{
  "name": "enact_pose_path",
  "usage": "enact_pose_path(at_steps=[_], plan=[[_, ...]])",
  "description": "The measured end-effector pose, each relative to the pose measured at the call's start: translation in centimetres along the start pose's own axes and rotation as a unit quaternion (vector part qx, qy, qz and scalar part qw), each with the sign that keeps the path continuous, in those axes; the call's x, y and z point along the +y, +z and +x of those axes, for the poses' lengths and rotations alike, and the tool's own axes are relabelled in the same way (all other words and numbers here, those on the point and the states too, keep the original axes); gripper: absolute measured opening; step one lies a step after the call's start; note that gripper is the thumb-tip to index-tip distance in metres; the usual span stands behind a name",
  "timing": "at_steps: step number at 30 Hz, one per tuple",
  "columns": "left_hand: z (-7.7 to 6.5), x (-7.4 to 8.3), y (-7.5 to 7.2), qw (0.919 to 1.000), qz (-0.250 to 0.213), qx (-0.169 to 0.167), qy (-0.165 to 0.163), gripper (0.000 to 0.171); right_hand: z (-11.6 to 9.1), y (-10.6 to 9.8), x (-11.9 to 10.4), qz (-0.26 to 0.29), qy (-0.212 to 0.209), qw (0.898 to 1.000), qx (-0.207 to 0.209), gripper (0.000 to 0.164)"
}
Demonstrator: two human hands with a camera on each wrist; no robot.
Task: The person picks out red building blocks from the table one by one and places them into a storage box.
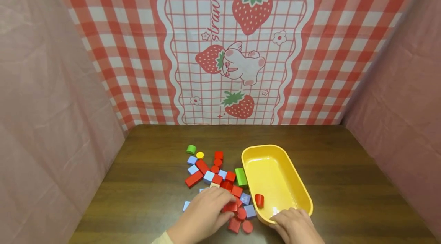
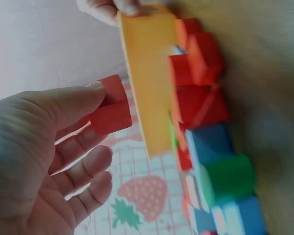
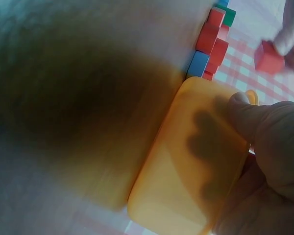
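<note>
Between thumb and fingers, my left hand (image 1: 205, 211) pinches a red block (image 2: 110, 110), lifted above the loose pile in the left wrist view. A seam or edge crosses the block, so I cannot tell whether it is one piece or two. My right hand (image 1: 297, 225) grips the near rim of a yellow plastic tub (image 1: 299, 186), with the thumb over the wall in the right wrist view. Inside the tub, near its left wall, lies a red rounded block (image 1: 259, 200). Beneath and around my left hand are several red blocks, partly hidden by it.
Left of the tub, light blue blocks (image 1: 209, 176), a long red block (image 1: 194, 179) and a yellow round (image 1: 200, 155) spread over the dark wooden table (image 1: 148, 167). A green block (image 1: 240, 177) stands by the tub's left wall. A checked cloth (image 1: 131, 45) hangs behind.
</note>
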State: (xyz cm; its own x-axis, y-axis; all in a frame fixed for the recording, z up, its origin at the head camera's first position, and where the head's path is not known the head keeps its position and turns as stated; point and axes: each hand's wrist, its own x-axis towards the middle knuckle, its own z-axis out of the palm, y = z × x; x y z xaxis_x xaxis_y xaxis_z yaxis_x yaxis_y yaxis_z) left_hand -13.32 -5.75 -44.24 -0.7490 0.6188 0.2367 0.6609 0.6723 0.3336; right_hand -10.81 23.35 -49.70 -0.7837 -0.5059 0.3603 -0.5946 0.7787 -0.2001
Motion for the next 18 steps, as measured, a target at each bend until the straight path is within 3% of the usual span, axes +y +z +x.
enact_pose_path(at_steps=[3, 10, 18], plan=[[2.1, 0.3, 0.3, 0.9995, 0.001, 0.023, 0.023, 0.031, 0.0, 0.2, 0.0, -0.001, -0.001, 1.0, 0.011, 0.018], [7.3, 0.9, 1.9, 0.9982, 0.014, 0.029, 0.051, 0.027, -0.3, 0.3, 0.1, -0.002, -0.018, 0.998, 0.058, 0.022], [10.5, 1.0, 3.4, 0.998, 0.044, 0.01, 0.043, 0.023, -0.3, 0.3, 0.2, 0.004, -0.021, 0.998, 0.056, 0.02]])
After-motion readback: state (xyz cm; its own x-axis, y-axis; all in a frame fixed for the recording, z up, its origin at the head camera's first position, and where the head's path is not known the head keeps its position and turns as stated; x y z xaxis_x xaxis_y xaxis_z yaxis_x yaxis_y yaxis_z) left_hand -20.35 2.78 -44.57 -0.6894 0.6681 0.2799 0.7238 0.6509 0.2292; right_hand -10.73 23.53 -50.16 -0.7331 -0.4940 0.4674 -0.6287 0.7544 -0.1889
